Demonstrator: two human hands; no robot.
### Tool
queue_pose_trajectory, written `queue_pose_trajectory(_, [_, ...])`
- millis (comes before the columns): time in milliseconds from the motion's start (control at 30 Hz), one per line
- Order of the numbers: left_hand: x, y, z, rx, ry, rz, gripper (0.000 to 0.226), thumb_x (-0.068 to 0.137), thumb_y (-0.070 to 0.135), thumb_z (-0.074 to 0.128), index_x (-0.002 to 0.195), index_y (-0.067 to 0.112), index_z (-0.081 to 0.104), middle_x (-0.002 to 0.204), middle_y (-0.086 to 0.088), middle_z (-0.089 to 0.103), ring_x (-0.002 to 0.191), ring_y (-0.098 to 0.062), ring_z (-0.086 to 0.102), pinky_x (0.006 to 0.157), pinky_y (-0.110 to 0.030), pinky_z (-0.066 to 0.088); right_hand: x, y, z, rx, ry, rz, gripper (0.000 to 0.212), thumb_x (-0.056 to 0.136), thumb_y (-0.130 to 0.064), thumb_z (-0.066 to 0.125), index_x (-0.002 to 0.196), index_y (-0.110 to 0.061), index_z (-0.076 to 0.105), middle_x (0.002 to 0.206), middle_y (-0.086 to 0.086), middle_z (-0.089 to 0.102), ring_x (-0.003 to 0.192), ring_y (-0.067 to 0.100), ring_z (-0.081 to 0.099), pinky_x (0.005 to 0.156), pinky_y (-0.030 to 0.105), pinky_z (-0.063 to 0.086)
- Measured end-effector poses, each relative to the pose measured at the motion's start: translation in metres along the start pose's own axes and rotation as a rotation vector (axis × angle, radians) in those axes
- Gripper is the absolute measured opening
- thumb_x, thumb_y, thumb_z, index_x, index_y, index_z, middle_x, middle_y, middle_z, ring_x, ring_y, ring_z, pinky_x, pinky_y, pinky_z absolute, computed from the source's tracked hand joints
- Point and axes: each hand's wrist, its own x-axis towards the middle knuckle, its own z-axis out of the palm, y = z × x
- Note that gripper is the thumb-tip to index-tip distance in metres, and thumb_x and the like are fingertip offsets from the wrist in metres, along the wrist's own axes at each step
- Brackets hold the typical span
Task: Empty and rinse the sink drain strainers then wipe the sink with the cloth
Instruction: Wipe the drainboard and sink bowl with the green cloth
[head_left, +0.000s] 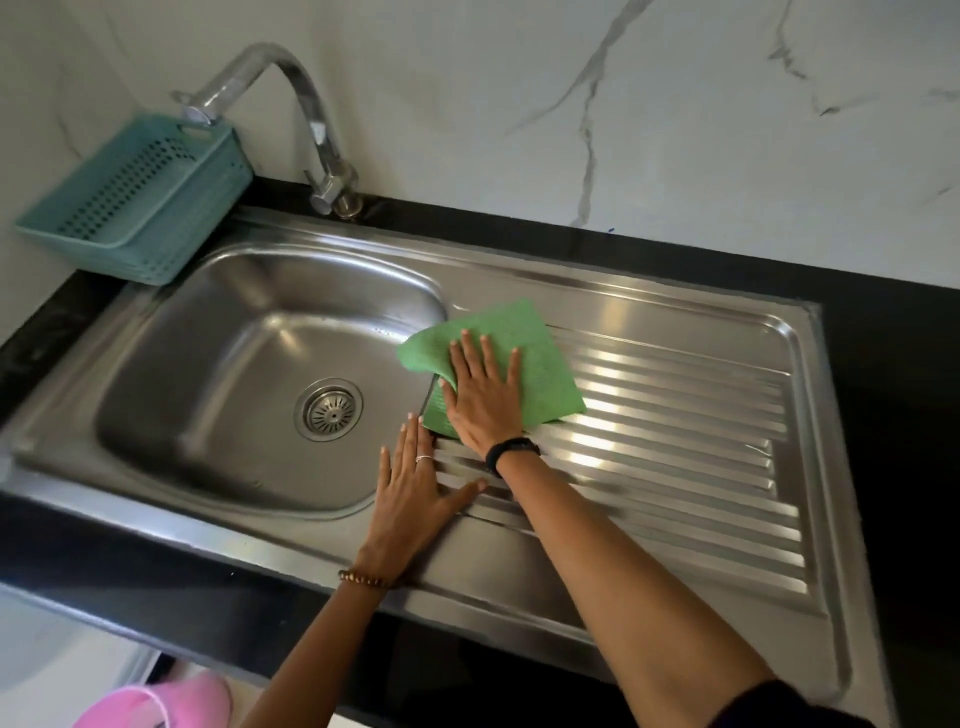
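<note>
A green cloth (540, 358) lies on the steel sink's ribbed drainboard (691, 441), beside the right rim of the basin (218, 364). My right hand (485, 395) presses flat on the cloth, fingers spread, one cloth corner folded over at the left. My left hand (415, 493) rests flat on the sink rim just in front of it, fingers apart, holding nothing. A round metal drain strainer (329, 409) sits in the drain at the bottom of the basin.
A curved chrome tap (311, 119) rises behind the basin. A teal perforated basket (135, 202) sits at the back left corner. Black countertop (893, 395) surrounds the sink, with a marble wall behind. A pink object (161, 701) shows below the counter's front edge.
</note>
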Motion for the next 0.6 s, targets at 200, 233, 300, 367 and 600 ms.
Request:
queue_pose_trajectory(200, [-0.003, -0.001, -0.001, -0.004, -0.027, -0.01, 0.13, 0.054, 0.093, 0.017, 0.147, 0.005, -0.007, 0.158, -0.011, -0.01, 0.146, -0.019, -0.01, 0.115, -0.042, -0.011, -0.029, 0.012, 0.005, -0.036, -0.011, -0.192, 0.056, 0.1, -0.042, 0.021, 0.151, -0.021, 0.009, 0.16, -0.003, 0.005, 0.148, 0.018, 0.002, 0.116, 0.051, -0.009])
queue_pose_trajectory(233, [-0.003, 0.001, 0.0, -0.006, -0.028, -0.022, 0.131, 0.053, 0.093, 0.019, 0.146, 0.005, -0.009, 0.157, -0.012, -0.011, 0.146, -0.02, -0.011, 0.114, -0.044, -0.013, -0.037, 0.018, 0.004, -0.033, -0.005, -0.189, 0.056, 0.1, -0.043, 0.02, 0.151, -0.022, 0.009, 0.16, -0.005, 0.007, 0.148, 0.017, 0.003, 0.116, 0.05, -0.009])
queue_pose_trajectory(300, [-0.001, 0.011, 0.002, 0.015, -0.019, -0.016, 0.125, 0.062, 0.083, 0.04, 0.146, 0.007, -0.013, 0.156, -0.011, -0.017, 0.145, -0.021, -0.014, 0.112, -0.049, -0.015, -0.055, 0.036, 0.002, -0.006, 0.016, -0.135, 0.055, 0.1, -0.042, 0.022, 0.151, -0.023, 0.011, 0.16, -0.007, 0.011, 0.148, 0.015, 0.006, 0.117, 0.047, -0.009])
queue_pose_trajectory(367, [0.004, 0.03, 0.008, 0.047, -0.03, 0.066, 0.123, 0.064, 0.078, 0.047, 0.144, 0.012, -0.019, 0.153, -0.006, -0.023, 0.143, -0.019, -0.02, 0.109, -0.05, -0.018, -0.077, 0.066, -0.001, 0.016, 0.055, -0.039, 0.054, 0.1, -0.041, 0.026, 0.15, -0.025, 0.014, 0.159, -0.009, 0.013, 0.148, 0.014, 0.008, 0.117, 0.045, -0.009])
queue_pose_trajectory(600, [-0.009, 0.111, 0.049, 0.127, -0.215, 0.301, 0.113, 0.063, 0.082, 0.043, 0.146, 0.029, -0.013, 0.154, -0.002, -0.025, 0.144, -0.022, -0.019, 0.111, -0.056, -0.014, -0.154, 0.193, -0.02, 0.046, 0.107, 0.339, 0.054, 0.1, -0.041, 0.023, 0.15, -0.028, 0.009, 0.16, -0.009, 0.004, 0.148, 0.012, 0.002, 0.119, 0.043, -0.006])
